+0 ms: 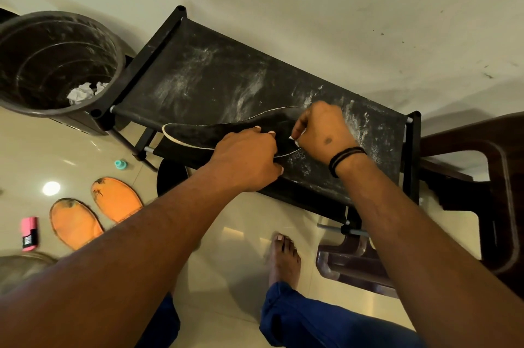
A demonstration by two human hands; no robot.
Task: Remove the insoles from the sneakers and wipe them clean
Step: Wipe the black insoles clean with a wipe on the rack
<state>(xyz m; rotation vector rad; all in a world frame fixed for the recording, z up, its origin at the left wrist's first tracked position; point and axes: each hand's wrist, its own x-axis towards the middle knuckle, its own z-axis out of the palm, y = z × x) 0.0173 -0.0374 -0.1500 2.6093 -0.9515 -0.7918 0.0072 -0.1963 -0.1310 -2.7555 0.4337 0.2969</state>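
A black insole [198, 132] with a pale rim lies flat on the top shelf of a black shoe rack [215, 75]. My left hand [246, 160] presses down on the insole's right part, fingers laid over it. My right hand [323, 132] is curled round a small white wipe [295, 141], only a bit of which shows below the fingers, and holds it against the insole's right end. Two orange insoles [76, 222] [117, 198] lie on the floor at the lower left. No sneakers are in view.
A dark bin [56, 63] with crumpled white paper stands left of the rack. White dust streaks the rack's fabric. A brown plastic stool [465, 205] stands at the right. A pink object [29, 234] and a small teal cap [121, 163] lie on the floor. My bare foot [285, 257] is below the rack.
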